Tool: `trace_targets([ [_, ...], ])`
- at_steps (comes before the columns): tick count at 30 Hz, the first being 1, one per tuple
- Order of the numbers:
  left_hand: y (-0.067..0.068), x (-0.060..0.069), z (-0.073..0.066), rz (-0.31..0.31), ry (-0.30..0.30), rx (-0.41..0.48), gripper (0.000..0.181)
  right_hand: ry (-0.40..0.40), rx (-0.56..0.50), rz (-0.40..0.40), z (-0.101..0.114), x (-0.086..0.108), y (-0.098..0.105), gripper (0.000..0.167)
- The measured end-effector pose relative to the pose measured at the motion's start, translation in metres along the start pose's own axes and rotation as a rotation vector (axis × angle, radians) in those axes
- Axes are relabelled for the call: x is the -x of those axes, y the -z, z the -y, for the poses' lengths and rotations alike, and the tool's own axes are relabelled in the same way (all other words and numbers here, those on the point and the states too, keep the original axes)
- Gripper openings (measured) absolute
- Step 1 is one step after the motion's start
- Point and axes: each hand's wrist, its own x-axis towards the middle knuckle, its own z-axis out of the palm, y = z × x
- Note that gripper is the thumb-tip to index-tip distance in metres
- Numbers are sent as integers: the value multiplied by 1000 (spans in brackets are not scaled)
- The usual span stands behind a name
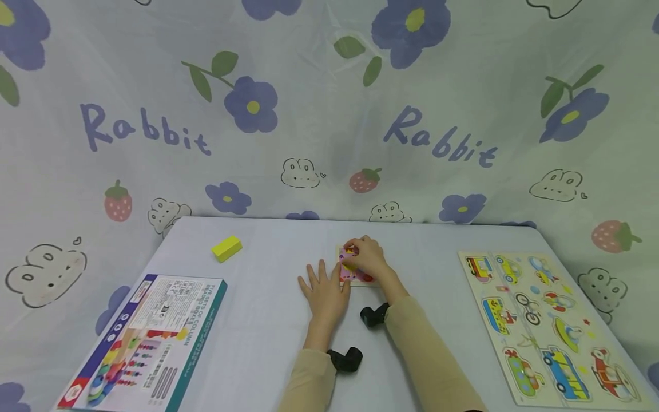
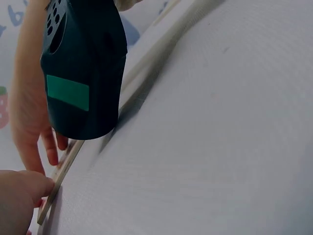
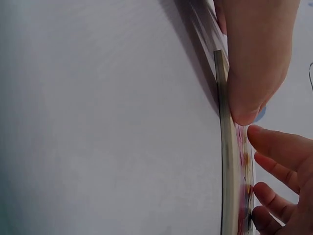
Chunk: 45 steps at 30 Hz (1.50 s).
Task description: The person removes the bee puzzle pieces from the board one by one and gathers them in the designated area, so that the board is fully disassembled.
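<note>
One small wooden puzzle board point(image 1: 359, 279) with a pink picture lies near the middle of the tabletop point(image 1: 257, 343), toward its far side, with two hands at it. The left hand point(image 1: 326, 294) is unclenched, its fingers spread and straight, touching the board's edge; the right hand point(image 1: 368, 257) bends its fingers over the picture, and whether they pinch anything I cannot tell. Two black wrist cameras point(image 1: 346, 360) sit by two tan sleeves point(image 1: 429, 349). Farther out are one yellow block point(image 1: 227, 249), one printed box point(image 1: 154, 337) at left, and one larger puzzle board point(image 1: 500, 346) at right, with ten vehicle pictures counted. Behind, a patterned cloth point(image 1: 319, 103) shows "Rabbit" twice and three strawberries.
</note>
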Motion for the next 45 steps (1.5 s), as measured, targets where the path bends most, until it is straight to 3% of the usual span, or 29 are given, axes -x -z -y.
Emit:
trace_targets([
  [12,1,2,-1,2,-6,-10,46,-14,20,60,-1,-1,1,40],
  [33,-1,0,2,22,-4,-60,46,49,72,97,3,-2,4,35],
  [45,-1,-1,-1,57,20,-57,47,-33,22,212,12,-6,14,29],
])
